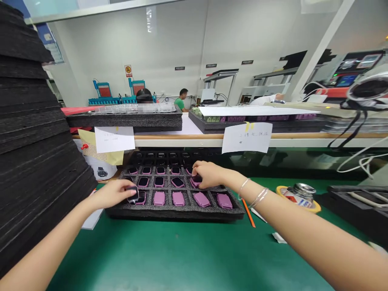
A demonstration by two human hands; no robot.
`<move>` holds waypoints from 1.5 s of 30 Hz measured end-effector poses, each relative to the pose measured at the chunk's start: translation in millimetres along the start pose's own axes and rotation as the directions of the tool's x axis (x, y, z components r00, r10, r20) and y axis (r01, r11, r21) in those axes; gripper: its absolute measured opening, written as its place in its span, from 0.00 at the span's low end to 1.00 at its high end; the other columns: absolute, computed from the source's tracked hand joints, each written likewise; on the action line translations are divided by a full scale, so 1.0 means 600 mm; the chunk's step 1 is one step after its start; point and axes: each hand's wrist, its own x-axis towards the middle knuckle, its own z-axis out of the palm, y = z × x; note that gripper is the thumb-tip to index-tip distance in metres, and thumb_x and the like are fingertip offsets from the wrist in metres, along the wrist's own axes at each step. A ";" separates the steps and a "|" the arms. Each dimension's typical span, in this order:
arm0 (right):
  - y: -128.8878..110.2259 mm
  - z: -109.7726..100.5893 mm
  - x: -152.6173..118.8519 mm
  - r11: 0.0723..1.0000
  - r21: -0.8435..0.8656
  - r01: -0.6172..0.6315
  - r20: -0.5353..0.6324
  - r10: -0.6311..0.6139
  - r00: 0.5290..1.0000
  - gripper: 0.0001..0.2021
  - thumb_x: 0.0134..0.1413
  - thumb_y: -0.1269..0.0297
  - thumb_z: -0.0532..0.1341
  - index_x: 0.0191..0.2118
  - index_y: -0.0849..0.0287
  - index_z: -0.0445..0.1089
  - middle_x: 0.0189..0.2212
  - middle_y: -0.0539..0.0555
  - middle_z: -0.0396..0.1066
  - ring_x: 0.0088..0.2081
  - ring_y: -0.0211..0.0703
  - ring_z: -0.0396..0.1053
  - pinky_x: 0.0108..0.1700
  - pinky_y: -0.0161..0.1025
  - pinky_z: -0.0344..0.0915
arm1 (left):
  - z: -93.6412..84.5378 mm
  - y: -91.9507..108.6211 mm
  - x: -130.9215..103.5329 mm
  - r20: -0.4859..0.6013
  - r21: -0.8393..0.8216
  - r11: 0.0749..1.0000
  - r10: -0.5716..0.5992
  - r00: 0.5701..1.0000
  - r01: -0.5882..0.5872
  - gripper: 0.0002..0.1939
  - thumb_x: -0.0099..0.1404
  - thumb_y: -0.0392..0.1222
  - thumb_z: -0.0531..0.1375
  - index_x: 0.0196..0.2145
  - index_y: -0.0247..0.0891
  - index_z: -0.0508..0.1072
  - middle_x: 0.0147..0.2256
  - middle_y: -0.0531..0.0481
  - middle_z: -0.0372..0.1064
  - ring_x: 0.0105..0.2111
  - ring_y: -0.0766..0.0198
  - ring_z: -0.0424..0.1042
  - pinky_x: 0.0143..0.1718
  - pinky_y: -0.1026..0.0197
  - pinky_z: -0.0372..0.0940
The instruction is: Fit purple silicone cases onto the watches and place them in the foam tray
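Note:
A black foam tray (176, 216) holds several pink smartwatch cases in its pockets. Most of those further back show dark screens, while the front row has pink cases such as this pink case (178, 198) with plain pink faces up. At the tray's front left corner, my left hand (117, 193) is closed on a small dark watch screen (132, 195) with a pale rim, held over a pink watch (141, 198). My right hand (209, 173) reaches into the right side of the tray, fingers pinched on a pink smartwatch (195, 183); its fingertips partly hide the watch.
A tall stack of black foam trays (33, 153) rises at the left. On the green mat (145, 250) lie an orange stick (249, 214) and a yellow tape roll (315, 206) with a metal-capped bottle (304, 189). A shelf (182, 141) with more trays runs behind; people sit beyond.

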 end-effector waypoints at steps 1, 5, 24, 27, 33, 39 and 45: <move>-0.010 -0.001 0.008 1.000 -0.014 -0.001 0.024 0.001 1.000 0.17 0.65 0.60 0.63 0.56 0.60 0.69 0.57 0.59 0.68 0.53 0.51 0.71 0.53 0.53 0.71 | 0.012 0.002 0.005 0.040 0.041 0.999 0.026 0.999 -0.027 0.20 0.55 0.58 0.67 0.34 0.39 0.81 0.31 0.47 0.75 0.32 0.54 0.71 0.37 0.59 0.62; -0.032 -0.002 0.031 0.997 -0.069 -0.033 0.103 0.040 0.994 0.17 0.64 0.59 0.63 0.55 0.61 0.69 0.54 0.59 0.70 0.52 0.51 0.72 0.52 0.53 0.71 | 0.035 0.000 0.019 0.133 0.190 0.977 0.074 0.988 -0.099 0.22 0.57 0.61 0.64 0.36 0.38 0.79 0.36 0.44 0.73 0.34 0.53 0.71 0.38 0.58 0.62; -0.080 0.067 -0.080 0.966 0.094 -0.241 -0.463 0.257 0.848 0.16 0.60 0.71 0.64 0.53 0.68 0.71 0.47 0.63 0.77 0.45 0.52 0.77 0.49 0.49 0.74 | 0.214 0.154 -0.089 0.163 -0.972 0.161 -0.066 0.984 0.171 0.16 0.55 0.48 0.70 0.32 0.36 0.70 0.27 0.54 0.73 0.16 0.77 0.56 0.17 0.71 0.53; -0.088 0.062 -0.123 0.969 0.171 -0.180 -0.538 0.245 0.807 0.23 0.54 0.68 0.66 0.56 0.64 0.70 0.52 0.62 0.77 0.49 0.56 0.77 0.50 0.47 0.74 | 0.235 0.147 -0.077 0.333 -0.943 -0.085 -0.195 0.922 0.323 0.10 0.61 0.43 0.65 0.34 0.33 0.73 0.23 0.53 0.71 0.18 0.73 0.65 0.21 0.70 0.61; -0.146 0.052 -0.178 0.856 0.310 0.413 -0.763 -0.035 0.645 0.24 0.48 0.73 0.61 0.53 0.58 0.70 0.47 0.54 0.80 0.46 0.47 0.79 0.49 0.43 0.75 | 0.251 0.133 -0.084 0.379 -0.925 -0.023 -0.110 0.919 0.379 0.22 0.63 0.55 0.66 0.41 0.30 0.76 0.33 0.42 0.79 0.31 0.60 0.79 0.36 0.61 0.73; -0.175 0.086 -0.156 0.739 0.513 0.437 -0.550 -0.109 0.828 0.31 0.45 0.79 0.63 0.58 0.58 0.68 0.49 0.55 0.78 0.41 0.44 0.79 0.43 0.40 0.78 | 0.258 0.123 -0.093 0.342 -0.927 0.154 -0.028 0.939 0.342 0.27 0.53 0.59 0.72 0.40 0.34 0.76 0.28 0.49 0.75 0.28 0.63 0.77 0.34 0.62 0.71; -0.186 0.131 -0.125 0.602 0.500 0.623 -0.731 -0.092 0.676 0.35 0.53 0.72 0.67 0.66 0.53 0.58 0.60 0.57 0.71 0.57 0.47 0.73 0.60 0.44 0.70 | 0.248 0.119 -0.090 0.371 -0.919 0.137 -0.015 0.928 0.369 0.23 0.56 0.59 0.70 0.35 0.36 0.74 0.27 0.54 0.71 0.26 0.71 0.68 0.33 0.67 0.65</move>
